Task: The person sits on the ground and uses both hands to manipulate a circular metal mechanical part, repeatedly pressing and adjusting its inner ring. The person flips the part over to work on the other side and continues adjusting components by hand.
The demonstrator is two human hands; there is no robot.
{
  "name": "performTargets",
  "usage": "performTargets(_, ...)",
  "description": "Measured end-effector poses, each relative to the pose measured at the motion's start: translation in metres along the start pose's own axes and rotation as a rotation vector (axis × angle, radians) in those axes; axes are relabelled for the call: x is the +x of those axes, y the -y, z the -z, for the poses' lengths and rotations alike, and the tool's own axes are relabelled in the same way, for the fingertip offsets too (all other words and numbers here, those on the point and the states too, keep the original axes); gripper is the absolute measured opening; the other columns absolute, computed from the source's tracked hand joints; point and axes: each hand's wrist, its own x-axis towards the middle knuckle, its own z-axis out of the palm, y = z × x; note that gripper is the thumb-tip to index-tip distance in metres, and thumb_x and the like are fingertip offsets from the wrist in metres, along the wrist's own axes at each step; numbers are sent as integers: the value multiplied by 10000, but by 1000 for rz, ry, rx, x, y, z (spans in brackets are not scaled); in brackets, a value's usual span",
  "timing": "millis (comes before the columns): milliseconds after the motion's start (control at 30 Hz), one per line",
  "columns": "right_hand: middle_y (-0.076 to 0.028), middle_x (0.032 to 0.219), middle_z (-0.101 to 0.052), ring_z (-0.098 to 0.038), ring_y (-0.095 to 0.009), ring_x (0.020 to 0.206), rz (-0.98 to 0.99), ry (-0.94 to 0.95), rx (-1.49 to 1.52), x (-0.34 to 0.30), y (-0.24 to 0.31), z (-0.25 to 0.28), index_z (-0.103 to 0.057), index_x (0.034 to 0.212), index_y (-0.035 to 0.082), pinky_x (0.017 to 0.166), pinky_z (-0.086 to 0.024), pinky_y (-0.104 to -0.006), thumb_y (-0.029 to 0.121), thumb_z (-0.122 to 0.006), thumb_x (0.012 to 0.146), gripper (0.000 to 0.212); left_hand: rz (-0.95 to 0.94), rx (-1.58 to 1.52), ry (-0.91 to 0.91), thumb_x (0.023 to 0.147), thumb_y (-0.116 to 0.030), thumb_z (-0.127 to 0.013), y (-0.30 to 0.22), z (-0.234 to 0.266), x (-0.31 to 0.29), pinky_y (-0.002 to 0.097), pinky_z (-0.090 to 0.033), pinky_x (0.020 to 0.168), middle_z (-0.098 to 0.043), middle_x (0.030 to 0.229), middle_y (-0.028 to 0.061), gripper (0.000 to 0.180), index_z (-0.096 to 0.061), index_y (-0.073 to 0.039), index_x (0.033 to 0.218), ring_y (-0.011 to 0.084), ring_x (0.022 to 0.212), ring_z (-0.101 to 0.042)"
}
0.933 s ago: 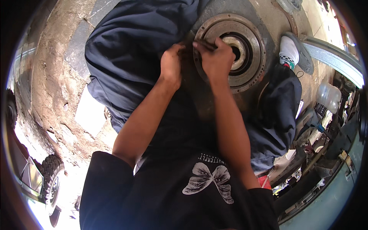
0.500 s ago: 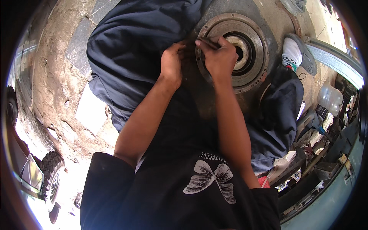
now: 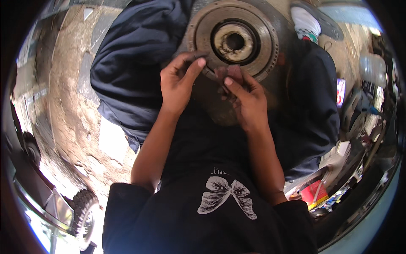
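Observation:
A round grey metal disc (image 3: 263,39), like a flywheel, lies in front of me with small holes along its rim. Its raised pale centre has a dark bore. My right hand (image 3: 247,95) pinches a small folded reddish-brown piece of sandpaper (image 3: 234,73) just over the disc's near edge. Left of it, my left hand (image 3: 176,82) hovers by the disc's near-left rim, thumb and forefinger apart, with nothing visible between them. The other fingers of that hand are partly hidden.
My legs in dark trousers flank the disc. At right are a clear plastic container (image 3: 372,70), a red tin (image 3: 314,192) and jumbled parts. A knobby-tyred wheel (image 3: 86,213) stands at lower left. A foot in a grey shoe (image 3: 323,21) rests beyond the disc.
My right hand has drawn back from the disc's left side toward me, and the sandpaper now shows in it. The left hand has opened and turned. The view has shifted, placing the disc higher.

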Motion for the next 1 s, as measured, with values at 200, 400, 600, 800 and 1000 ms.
performTargets(200, -92, 1095, -760, -715, -153, 927, 248, -2, -50, -22, 6, 29, -704, 1224, -37, 773, -592, -299, 30, -750, 976, 261, 122, -112, 238, 1003, -47, -753, -19, -32, -31, 268, -539, 959, -766, 1112, 75, 204, -754, 46, 1185, 116, 1041, -690)
performTargets(400, -156, 1218, -672, -733, -241, 1084, 666, 37, 82, -18, -3, 45, -711, 1028, -63, 951, -619, -344, -145, -645, 941, 136, 130, -161, 381, 1003, -55, -743, -26, -48, -36, 278, -517, 999, -755, 1169, 100, 235, -728, 38, 1218, 139, 1099, -680)
performTargets(600, -181, 1251, -662, -724, -263, 1141, 911, 46, -20, -16, 1, 50, -725, 935, -28, 990, -616, -362, -207, -668, 851, 206, 95, -268, 460, 983, -25, -748, -43, -61, -34, 286, -521, 1001, -745, 1209, 124, 295, -701, 57, 1262, 155, 1111, -683)
performTargets(800, -184, 1262, -671, -716, -262, 1167, 956, 37, -88, -16, 4, 49, -723, 935, -21, 995, -613, -366, -208, -705, 816, 223, 78, -168, 415, 959, 22, -747, -56, -67, -37, 292, -530, 969, -748, 1157, 129, 305, -699, 82, 1254, 160, 1061, -692)
performTargets(1000, -190, 1264, -668, -719, -252, 1175, 966, 111, -100, -21, 9, 39, -660, 1096, -25, 1012, -610, -361, -172, -762, 832, 319, 117, -188, 389, 954, 30, -761, -61, -61, -32, 300, -558, 983, -771, 1159, 139, 278, -724, 76, 1225, 168, 1084, -718)
